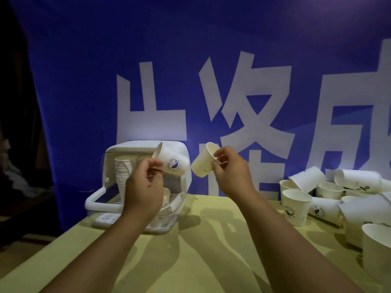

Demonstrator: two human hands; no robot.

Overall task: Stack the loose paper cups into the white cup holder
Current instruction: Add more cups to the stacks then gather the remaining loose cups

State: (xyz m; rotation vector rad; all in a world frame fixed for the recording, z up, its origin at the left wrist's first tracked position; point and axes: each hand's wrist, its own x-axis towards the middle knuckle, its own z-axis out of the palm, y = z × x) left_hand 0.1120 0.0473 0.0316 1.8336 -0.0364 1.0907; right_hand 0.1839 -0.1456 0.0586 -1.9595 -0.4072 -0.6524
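Holding one cup (172, 161) per hand: left hand (142, 187), right hand (230, 172)

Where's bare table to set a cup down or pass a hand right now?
Free: the table strip between the white cup holder and the loose cup pile, and the near stretch between the two forearms. Crowded: the right side, cups upright and toppled, and the holder's mouth, where the left hand holds a cup.
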